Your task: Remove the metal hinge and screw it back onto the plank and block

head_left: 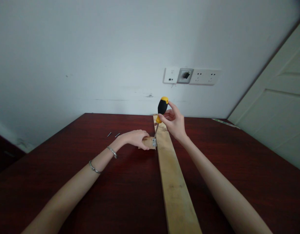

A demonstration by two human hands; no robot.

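My right hand grips the handle of a black and yellow screwdriver with thumb and fingers. The screwdriver leans a little, its shaft pointing down to a small metal hinge. That hinge lies at the end of a short wooden block, right beside a long wooden plank. My left hand is closed around the block from the left, fingers over its far side and thumb on the near side. Whether the screwdriver's tip sits in a screw is too small to tell.
Two loose screws lie on the dark red tabletop, left of my left hand. The plank runs from the near edge of view to the wall. Wall sockets are above the table, and a white door stands at right.
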